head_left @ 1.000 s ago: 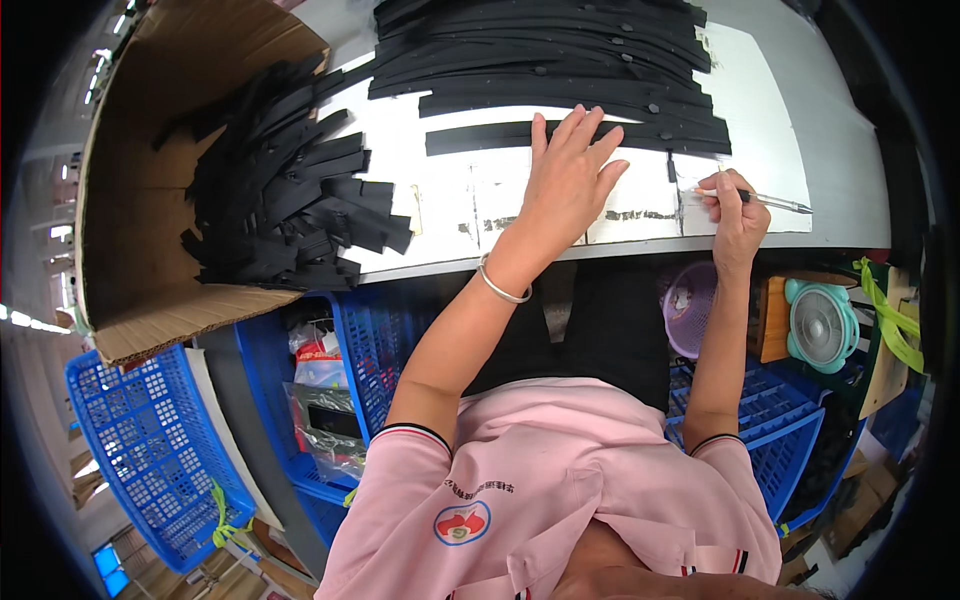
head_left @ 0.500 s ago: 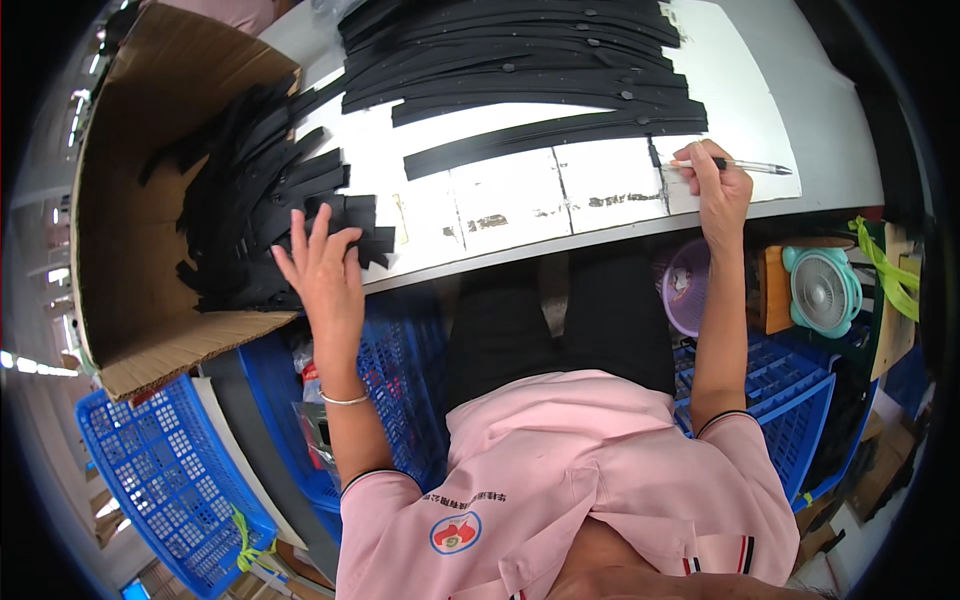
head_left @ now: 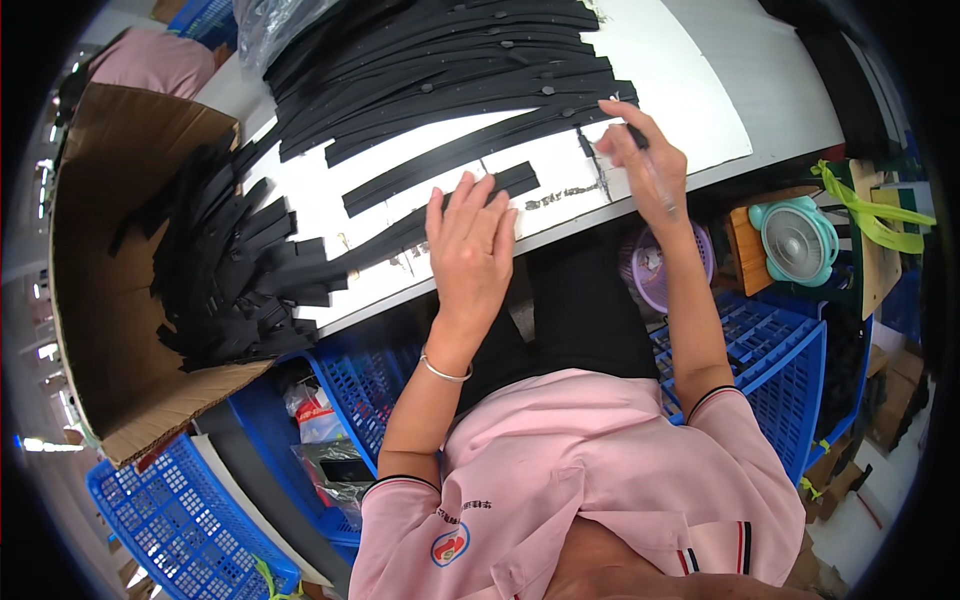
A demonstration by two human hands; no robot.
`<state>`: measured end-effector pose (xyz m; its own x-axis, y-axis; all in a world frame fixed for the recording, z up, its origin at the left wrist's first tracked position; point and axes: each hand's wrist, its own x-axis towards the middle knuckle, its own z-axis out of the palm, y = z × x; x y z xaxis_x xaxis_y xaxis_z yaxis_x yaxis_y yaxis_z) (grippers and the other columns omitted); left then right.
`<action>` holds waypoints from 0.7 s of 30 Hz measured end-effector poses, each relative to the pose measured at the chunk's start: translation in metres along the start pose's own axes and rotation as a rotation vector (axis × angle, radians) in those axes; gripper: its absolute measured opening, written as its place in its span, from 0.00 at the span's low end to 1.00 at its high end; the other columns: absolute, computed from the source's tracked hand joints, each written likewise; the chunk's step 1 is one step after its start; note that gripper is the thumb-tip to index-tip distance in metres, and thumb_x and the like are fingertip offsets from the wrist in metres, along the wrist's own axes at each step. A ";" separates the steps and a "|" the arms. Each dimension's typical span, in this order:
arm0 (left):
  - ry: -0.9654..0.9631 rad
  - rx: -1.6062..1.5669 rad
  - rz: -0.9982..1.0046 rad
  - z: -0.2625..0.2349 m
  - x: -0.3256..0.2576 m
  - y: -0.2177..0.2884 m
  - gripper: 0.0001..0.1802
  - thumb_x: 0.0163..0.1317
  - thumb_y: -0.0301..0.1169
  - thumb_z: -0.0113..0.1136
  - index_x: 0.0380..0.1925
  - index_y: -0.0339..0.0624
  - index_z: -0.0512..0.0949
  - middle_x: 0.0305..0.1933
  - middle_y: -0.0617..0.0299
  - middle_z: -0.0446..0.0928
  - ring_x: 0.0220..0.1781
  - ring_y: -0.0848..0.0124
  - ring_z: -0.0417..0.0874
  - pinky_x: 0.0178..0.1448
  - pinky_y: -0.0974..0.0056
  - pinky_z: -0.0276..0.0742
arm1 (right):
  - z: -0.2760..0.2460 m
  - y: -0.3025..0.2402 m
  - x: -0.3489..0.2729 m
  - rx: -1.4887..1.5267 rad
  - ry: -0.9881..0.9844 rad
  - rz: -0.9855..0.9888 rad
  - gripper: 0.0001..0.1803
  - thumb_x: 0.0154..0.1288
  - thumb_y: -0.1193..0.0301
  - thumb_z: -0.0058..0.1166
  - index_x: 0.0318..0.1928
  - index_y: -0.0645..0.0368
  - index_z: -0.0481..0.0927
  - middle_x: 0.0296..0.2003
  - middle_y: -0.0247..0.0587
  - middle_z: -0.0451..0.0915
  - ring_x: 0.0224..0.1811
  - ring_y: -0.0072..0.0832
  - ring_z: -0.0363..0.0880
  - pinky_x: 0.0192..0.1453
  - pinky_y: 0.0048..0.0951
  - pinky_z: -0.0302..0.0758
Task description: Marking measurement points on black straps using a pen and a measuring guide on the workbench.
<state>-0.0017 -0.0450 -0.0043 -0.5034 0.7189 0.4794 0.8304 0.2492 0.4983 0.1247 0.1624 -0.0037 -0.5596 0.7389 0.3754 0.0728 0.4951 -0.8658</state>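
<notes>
My left hand (head_left: 470, 245) lies over a single black fabric strip (head_left: 520, 178) near the front of the white board (head_left: 700, 130). Its fingers are stretched out, close together, and press on the strip. The strip's right end sticks out past the fingers, while its left part runs toward the heap of black strips (head_left: 225, 270). A clear pen with a black end (head_left: 656, 180) is held in my right hand (head_left: 650, 165), slanting across the palm and slightly blurred. That hand is above the board's right part, by a dark mark. Just behind, another black strip (head_left: 430, 165) lies alone.
Several black strips (head_left: 430, 90) lie in rows at the back of the board. A cardboard box (head_left: 90, 200) on its side holds the heap at left. Below the table edge are blue crates (head_left: 790, 400), a purple basket (head_left: 640, 285) and a turquoise fan (head_left: 795, 240).
My left hand has moved right from the heap, and a strip now lies under it across the board's front. The pen has swung round in my right hand. The whole view has shifted.
</notes>
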 end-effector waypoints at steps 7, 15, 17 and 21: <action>-0.095 -0.075 0.034 0.004 0.002 0.009 0.21 0.65 0.26 0.69 0.58 0.39 0.83 0.66 0.51 0.80 0.75 0.53 0.74 0.82 0.42 0.56 | 0.023 -0.022 -0.040 -0.376 -0.159 -0.497 0.28 0.54 0.77 0.72 0.58 0.54 0.83 0.47 0.39 0.86 0.53 0.39 0.84 0.59 0.41 0.78; -0.168 0.092 -0.052 -0.018 -0.026 -0.003 0.31 0.69 0.32 0.65 0.71 0.40 0.73 0.76 0.51 0.70 0.81 0.52 0.64 0.84 0.37 0.42 | -0.031 0.011 -0.048 -0.662 0.003 -0.459 0.24 0.65 0.74 0.67 0.62 0.54 0.84 0.55 0.35 0.85 0.58 0.36 0.80 0.72 0.45 0.68; -0.180 0.163 -0.074 -0.024 -0.030 -0.003 0.31 0.70 0.34 0.66 0.71 0.40 0.73 0.76 0.51 0.70 0.81 0.52 0.64 0.84 0.36 0.37 | -0.047 0.016 -0.044 -0.695 0.035 -0.451 0.21 0.65 0.76 0.66 0.60 0.56 0.85 0.53 0.34 0.87 0.55 0.35 0.80 0.72 0.44 0.68; -0.149 0.224 -0.120 -0.040 -0.047 -0.017 0.34 0.69 0.40 0.66 0.72 0.38 0.71 0.76 0.50 0.70 0.82 0.52 0.62 0.83 0.30 0.33 | -0.044 0.024 -0.046 -0.693 0.052 -0.477 0.20 0.66 0.76 0.65 0.59 0.56 0.85 0.52 0.32 0.87 0.55 0.33 0.80 0.72 0.44 0.69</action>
<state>-0.0017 -0.1090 -0.0059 -0.5746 0.7588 0.3066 0.8072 0.4636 0.3654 0.1886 0.1608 -0.0267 -0.6218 0.3913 0.6784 0.3383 0.9155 -0.2179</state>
